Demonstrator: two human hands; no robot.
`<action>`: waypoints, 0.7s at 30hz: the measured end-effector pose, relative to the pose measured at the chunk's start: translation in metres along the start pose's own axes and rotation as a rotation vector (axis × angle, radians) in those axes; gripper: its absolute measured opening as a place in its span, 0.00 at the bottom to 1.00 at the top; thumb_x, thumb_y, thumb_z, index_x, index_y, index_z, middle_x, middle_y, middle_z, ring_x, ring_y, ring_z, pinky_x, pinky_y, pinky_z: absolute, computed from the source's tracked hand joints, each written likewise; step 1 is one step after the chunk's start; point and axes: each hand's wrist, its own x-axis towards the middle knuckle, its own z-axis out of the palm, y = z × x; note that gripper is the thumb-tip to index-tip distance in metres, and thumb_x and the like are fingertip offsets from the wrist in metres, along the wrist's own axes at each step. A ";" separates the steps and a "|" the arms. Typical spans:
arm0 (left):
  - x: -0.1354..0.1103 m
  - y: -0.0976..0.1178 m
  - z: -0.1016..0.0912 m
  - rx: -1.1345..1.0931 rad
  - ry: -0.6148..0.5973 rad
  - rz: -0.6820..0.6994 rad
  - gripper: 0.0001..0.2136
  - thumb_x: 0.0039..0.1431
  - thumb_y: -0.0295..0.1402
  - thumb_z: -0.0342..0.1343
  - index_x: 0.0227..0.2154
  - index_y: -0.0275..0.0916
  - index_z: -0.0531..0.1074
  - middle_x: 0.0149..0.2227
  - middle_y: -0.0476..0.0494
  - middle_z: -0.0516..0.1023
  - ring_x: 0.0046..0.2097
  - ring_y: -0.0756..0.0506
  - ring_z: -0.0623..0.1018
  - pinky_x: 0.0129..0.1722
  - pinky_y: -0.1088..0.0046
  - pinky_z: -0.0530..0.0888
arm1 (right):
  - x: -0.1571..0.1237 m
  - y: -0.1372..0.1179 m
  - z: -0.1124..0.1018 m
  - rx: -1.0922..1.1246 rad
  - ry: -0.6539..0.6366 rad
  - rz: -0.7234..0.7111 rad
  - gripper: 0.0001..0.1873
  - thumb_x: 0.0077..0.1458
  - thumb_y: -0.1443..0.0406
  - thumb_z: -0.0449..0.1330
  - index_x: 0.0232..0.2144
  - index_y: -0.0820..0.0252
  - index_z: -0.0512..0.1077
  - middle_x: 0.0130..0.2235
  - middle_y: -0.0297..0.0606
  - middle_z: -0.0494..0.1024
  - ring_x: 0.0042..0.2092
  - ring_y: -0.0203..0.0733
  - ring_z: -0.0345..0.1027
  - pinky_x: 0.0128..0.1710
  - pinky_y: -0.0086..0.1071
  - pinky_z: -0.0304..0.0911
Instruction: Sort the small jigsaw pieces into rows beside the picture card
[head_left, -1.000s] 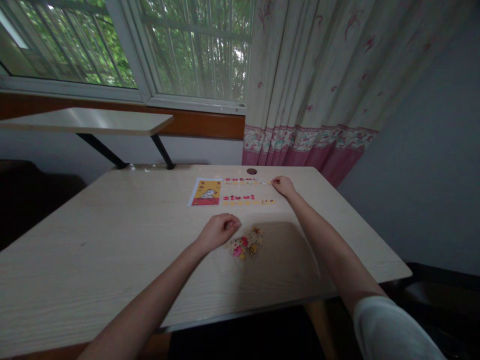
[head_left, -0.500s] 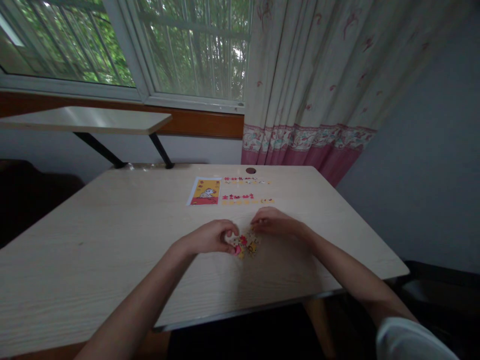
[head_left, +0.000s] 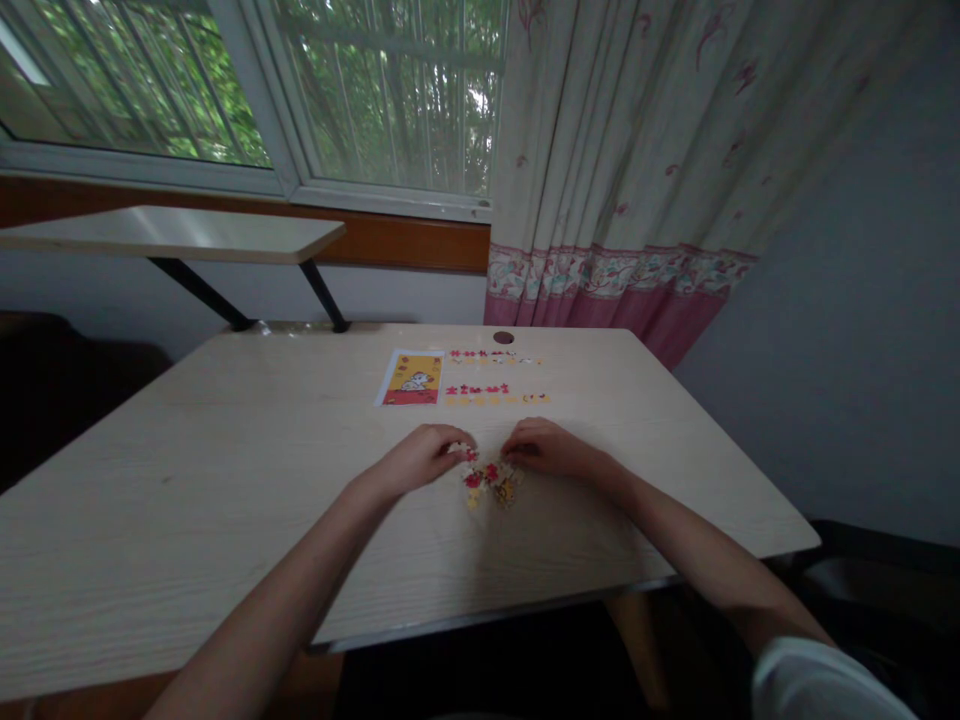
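Note:
A small heap of jigsaw puzzle pieces [head_left: 491, 478], red, yellow and whitish, lies on the table between my hands. On the heap's left side, my left hand [head_left: 431, 455] is closed, thumb and fingers pinching a pale and red puzzle piece [head_left: 463, 450]. Curled at the heap's upper right edge is my right hand [head_left: 547, 447], its fingertips close to the pieces; whatever they grip is hidden. Beyond the hands, red and yellow puzzle pieces [head_left: 480, 390] are laid out in rows. Left of these rows lies a picture sheet [head_left: 411, 380] showing a white cartoon animal on yellow and red.
The light wooden table [head_left: 247, 480] stands against the window wall. At the back left a raised shelf [head_left: 187, 235] rests on black supports. A round cable hole [head_left: 503, 338] sits near the back edge, and a curtain [head_left: 600, 270] hangs behind it.
My left hand has moved slightly up and away from the heap's lower left, uncovering red and yellow pieces there. The right hand has stayed nearly in place.

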 end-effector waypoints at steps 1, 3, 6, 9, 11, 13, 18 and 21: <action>0.000 -0.001 -0.001 0.015 0.018 -0.002 0.10 0.55 0.29 0.48 0.36 0.37 0.74 0.35 0.42 0.77 0.35 0.47 0.73 0.36 0.73 0.67 | 0.000 0.000 0.001 -0.003 0.001 0.001 0.08 0.54 0.64 0.56 0.35 0.60 0.73 0.33 0.38 0.74 0.35 0.35 0.66 0.39 0.29 0.59; -0.001 -0.003 -0.002 0.052 0.044 0.001 0.11 0.56 0.29 0.48 0.37 0.37 0.74 0.37 0.41 0.77 0.38 0.46 0.73 0.39 0.71 0.67 | 0.000 0.001 0.003 -0.011 0.019 0.010 0.08 0.55 0.64 0.55 0.35 0.60 0.73 0.33 0.38 0.75 0.36 0.35 0.66 0.39 0.30 0.59; -0.002 -0.005 -0.004 0.107 0.039 0.025 0.12 0.54 0.26 0.47 0.38 0.39 0.74 0.36 0.42 0.76 0.37 0.46 0.73 0.39 0.71 0.67 | 0.001 0.002 0.009 -0.016 0.069 0.022 0.09 0.55 0.64 0.55 0.36 0.59 0.73 0.34 0.38 0.74 0.37 0.36 0.66 0.40 0.31 0.59; -0.002 -0.008 -0.004 0.136 0.008 0.047 0.16 0.52 0.23 0.47 0.41 0.41 0.73 0.36 0.43 0.75 0.37 0.47 0.72 0.38 0.72 0.67 | 0.003 0.000 0.012 -0.028 0.076 0.012 0.10 0.54 0.64 0.55 0.39 0.59 0.72 0.34 0.39 0.74 0.37 0.37 0.66 0.40 0.31 0.59; -0.003 -0.011 -0.004 0.137 -0.008 0.048 0.18 0.50 0.22 0.48 0.44 0.42 0.71 0.37 0.43 0.75 0.37 0.47 0.72 0.39 0.72 0.67 | 0.004 -0.003 0.012 -0.044 0.055 0.006 0.10 0.54 0.64 0.56 0.39 0.59 0.73 0.34 0.40 0.73 0.37 0.38 0.65 0.40 0.31 0.59; -0.004 -0.013 -0.003 0.131 -0.035 0.036 0.20 0.47 0.23 0.49 0.45 0.41 0.70 0.37 0.44 0.75 0.36 0.47 0.72 0.38 0.72 0.67 | 0.005 -0.006 0.011 -0.054 0.041 0.007 0.11 0.53 0.63 0.57 0.39 0.59 0.73 0.34 0.40 0.73 0.37 0.38 0.65 0.39 0.31 0.59; -0.006 -0.010 -0.008 0.110 -0.091 0.017 0.22 0.43 0.23 0.51 0.44 0.39 0.70 0.34 0.46 0.73 0.32 0.49 0.71 0.33 0.75 0.67 | 0.006 -0.006 0.012 -0.051 0.063 0.033 0.10 0.53 0.63 0.57 0.36 0.61 0.73 0.33 0.39 0.73 0.37 0.37 0.64 0.39 0.30 0.58; -0.006 -0.007 -0.010 0.096 -0.082 0.009 0.20 0.44 0.24 0.51 0.43 0.39 0.71 0.32 0.47 0.73 0.30 0.50 0.70 0.31 0.76 0.66 | 0.006 -0.005 0.013 -0.081 0.060 0.035 0.09 0.53 0.63 0.57 0.35 0.62 0.73 0.33 0.39 0.74 0.37 0.38 0.65 0.40 0.31 0.58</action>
